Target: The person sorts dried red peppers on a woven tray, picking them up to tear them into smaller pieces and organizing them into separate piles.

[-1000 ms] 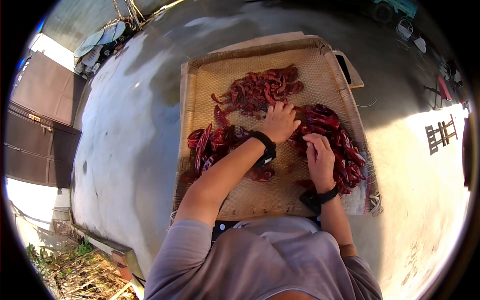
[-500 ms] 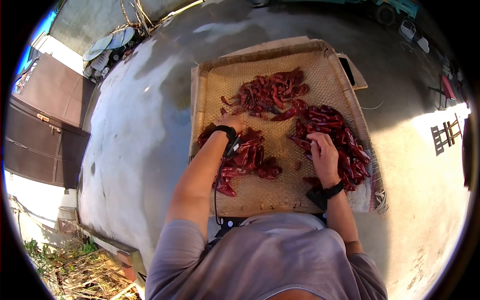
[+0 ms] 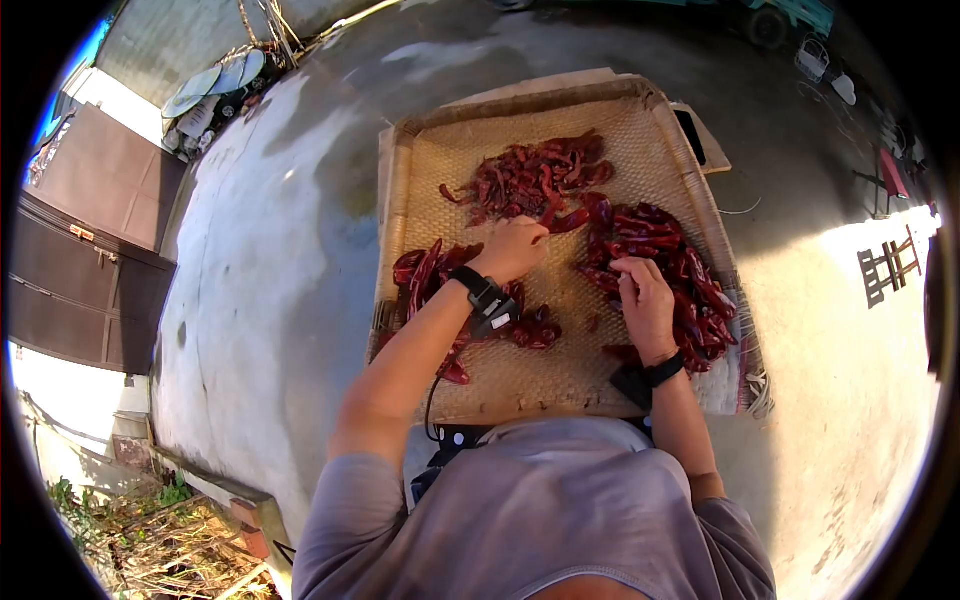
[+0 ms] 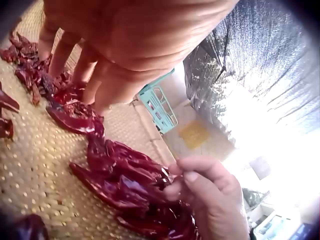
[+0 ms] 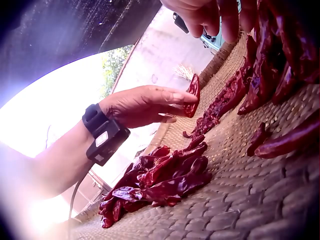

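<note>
On the woven tray [image 3: 580, 385], the left hand [image 3: 512, 250] is held above the gap between the left pile of peppers [image 3: 425, 275] and the far pile of smaller red pieces [image 3: 530, 172]. Seen in the right wrist view, the left hand [image 5: 140, 104] pinches a red pepper [image 5: 193, 96] between thumb and fingers. Beside the right pile of glossy peppers [image 3: 700, 285] hovers the right hand [image 3: 648, 310], fingers loosely bent; in the left wrist view nothing shows between the thumb and fingers of the right hand [image 4: 212, 192].
A dark flat object [image 3: 690, 135] lies on a board beyond the tray's right edge. Farther off are a chair-like frame [image 3: 888, 270], a teal vehicle [image 3: 790, 15] and stacked items [image 3: 215, 95] by the wall. One loose pepper [image 5: 295, 137] lies near the right pile.
The left hand went from the middle of the tray to the left pile, then back toward the middle and away from the body. The right hand has stayed almost in place.
</note>
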A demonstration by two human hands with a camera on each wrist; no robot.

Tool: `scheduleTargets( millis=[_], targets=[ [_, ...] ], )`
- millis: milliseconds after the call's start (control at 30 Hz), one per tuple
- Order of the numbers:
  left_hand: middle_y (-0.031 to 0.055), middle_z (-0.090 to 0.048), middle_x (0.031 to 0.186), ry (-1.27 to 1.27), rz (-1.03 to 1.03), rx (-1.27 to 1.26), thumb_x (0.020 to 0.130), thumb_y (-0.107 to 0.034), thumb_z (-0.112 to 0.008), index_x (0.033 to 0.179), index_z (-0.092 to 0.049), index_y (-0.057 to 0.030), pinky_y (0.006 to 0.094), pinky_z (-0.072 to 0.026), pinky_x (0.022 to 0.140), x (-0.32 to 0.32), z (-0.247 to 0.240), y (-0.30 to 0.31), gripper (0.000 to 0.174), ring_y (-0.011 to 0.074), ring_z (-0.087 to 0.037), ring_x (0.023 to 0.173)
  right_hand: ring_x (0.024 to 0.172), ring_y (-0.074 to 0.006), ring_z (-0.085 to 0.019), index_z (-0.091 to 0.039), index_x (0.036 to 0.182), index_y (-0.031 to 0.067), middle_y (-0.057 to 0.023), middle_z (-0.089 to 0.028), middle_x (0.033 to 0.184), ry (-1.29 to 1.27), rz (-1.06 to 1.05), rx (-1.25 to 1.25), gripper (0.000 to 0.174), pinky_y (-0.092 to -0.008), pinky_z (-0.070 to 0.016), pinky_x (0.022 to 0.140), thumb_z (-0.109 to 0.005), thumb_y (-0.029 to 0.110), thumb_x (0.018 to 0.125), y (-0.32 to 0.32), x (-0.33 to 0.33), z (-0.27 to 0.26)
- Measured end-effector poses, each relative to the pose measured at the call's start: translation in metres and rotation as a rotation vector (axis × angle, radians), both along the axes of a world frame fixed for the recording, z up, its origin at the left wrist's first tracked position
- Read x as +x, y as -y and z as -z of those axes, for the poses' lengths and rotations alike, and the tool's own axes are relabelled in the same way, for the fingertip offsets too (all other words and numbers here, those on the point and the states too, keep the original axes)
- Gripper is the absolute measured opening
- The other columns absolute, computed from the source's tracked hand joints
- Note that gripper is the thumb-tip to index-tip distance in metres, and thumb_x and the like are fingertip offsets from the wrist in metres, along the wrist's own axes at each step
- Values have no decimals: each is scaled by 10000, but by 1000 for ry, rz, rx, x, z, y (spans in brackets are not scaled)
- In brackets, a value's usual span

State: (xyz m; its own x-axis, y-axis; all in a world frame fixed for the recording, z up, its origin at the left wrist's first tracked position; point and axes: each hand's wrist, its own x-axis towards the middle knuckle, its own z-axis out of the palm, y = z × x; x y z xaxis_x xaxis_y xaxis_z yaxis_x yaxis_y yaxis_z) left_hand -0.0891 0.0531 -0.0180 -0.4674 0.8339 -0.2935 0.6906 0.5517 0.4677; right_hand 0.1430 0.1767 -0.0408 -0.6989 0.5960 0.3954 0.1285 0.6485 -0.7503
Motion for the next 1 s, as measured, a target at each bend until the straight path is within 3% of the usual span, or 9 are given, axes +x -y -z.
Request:
scheduleTargets(
  millis=[67,167,267,333,433,667,767,967,1000],
  targets=[
    [111,-440,1508,24,73,91,974,-342,-600,1393,-576,-165,526,-264,1190,23,8,-2,456,357,-342,1412,842,-283,-670,-662,1118,89,-83,-663,1114,-7,-7,14,186,-353,-546,721,-581,11,969,-1,1,0],
    [95,-381,1571,-9,116,-160,982,-302,-587,1433,-538,-171,529,-244,1200,26,-14,4,472,349,-266,1467,861,-282,-677,-663,1117,87,-85,-668,1103,-35,-9,31,189,-347,-547,730,-585,9,963,-3,2,3],
    [95,-471,1506,-133,35,-73,986,-241,-571,1465,-505,-180,598,-221,1182,-40,68,37,488,365,-355,1417,862,-281,-679,-664,1118,88,-85,-670,1096,-38,-8,25,193,-342,-545,730,-586,8,961,-2,3,1],
    [37,-361,1604,-238,-97,-430,1023,-278,-528,1517,-432,-242,644,-127,1221,-28,7,39,504,363,-285,1476,844,-279,-675,-665,1121,92,-83,-669,1099,-50,-11,30,193,-343,-543,719,-584,12,965,-2,2,0],
    [68,-406,1576,-146,-243,-407,1012,-313,-553,1522,-423,-228,649,-129,1220,-52,18,53,533,376,-346,1444,807,-274,-663,-667,1128,102,-76,-667,1096,-65,-29,0,195,-348,-538,700,-581,22,972,0,0,1],
    [111,-579,1383,-95,-271,-437,888,-415,-731,1345,-628,-166,648,-258,1152,-76,52,63,531,357,-485,1322,761,-262,-649,-667,1121,112,-65,-666,1077,-28,-23,29,192,-352,-528,672,-589,23,969,0,1,4],
    [109,-598,1357,-25,-250,-387,885,-400,-733,1255,-678,-148,650,-252,1143,-69,36,65,451,347,-523,1277,746,-260,-646,-668,1111,113,-64,-666,1061,-10,-28,33,185,-351,-525,661,-586,23,971,0,1,4],
    [90,-629,1289,47,-215,1,890,-361,-730,1299,-620,-140,661,-229,1122,-68,44,86,478,340,-561,1197,732,-260,-643,-667,1099,108,-65,-664,1041,2,-58,35,177,-342,-520,645,-583,17,972,3,2,-1],
    [170,-574,1344,31,-198,14,909,-331,-716,1292,-585,-75,478,-363,1103,-52,19,85,479,352,-554,1224,740,-261,-644,-667,1095,107,-67,-664,1037,0,-71,22,176,-340,-520,651,-584,15,970,5,2,-4]
  ],
)
